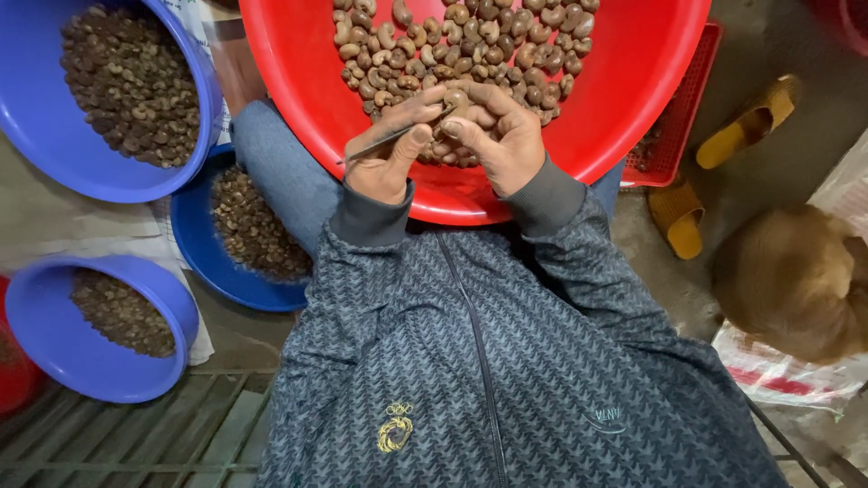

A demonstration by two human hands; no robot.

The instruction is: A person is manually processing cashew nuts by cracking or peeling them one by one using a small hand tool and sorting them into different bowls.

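Head view, left hand (391, 154) closed around a thin metal pick (389, 137), right hand (495, 136) pinched on a single cashew nut (457, 98), both hands held together over a red basin (624, 99) of cashews, three blue bowls (194, 108) of shells set at left.

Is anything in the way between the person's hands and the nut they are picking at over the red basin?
Nothing visible. The right hand grips the cashew nut directly, and the left hand puts the thin metal pick against it, above the red basin.
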